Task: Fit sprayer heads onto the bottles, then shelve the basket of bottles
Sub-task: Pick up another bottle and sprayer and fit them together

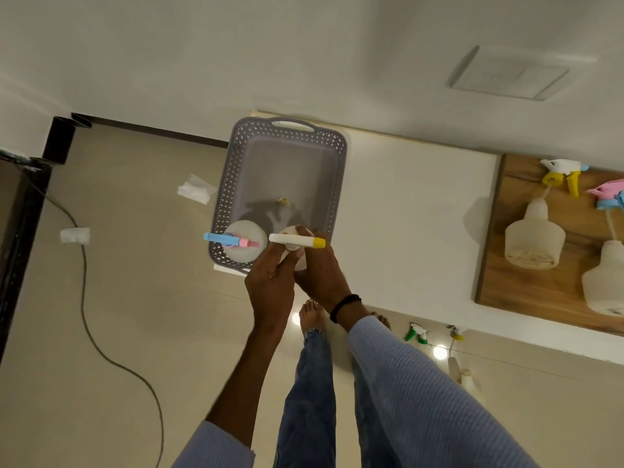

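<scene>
A grey perforated basket [290,136] sits on the left end of a white counter [412,204]. Inside it stands a pale bottle [248,233] fitted with a blue and pink sprayer head [229,240]. At the basket's near right corner both hands wrap round a second pale bottle [301,261] that carries a white and yellow sprayer head [299,240]. My left hand [270,282] grips it from the left, my right hand [320,275] from the right. Two more pale bottles [534,236] [604,278] stand on a wooden board, with loose sprayer heads [562,173] [607,194] beside them.
The wooden board [499,265] lies at the counter's right end. On the floor are a grey cable [84,282], two scraps of white paper [196,189] [75,235] and a dark furniture frame [20,238] at the left. My legs and bare feet [312,315] are below the counter.
</scene>
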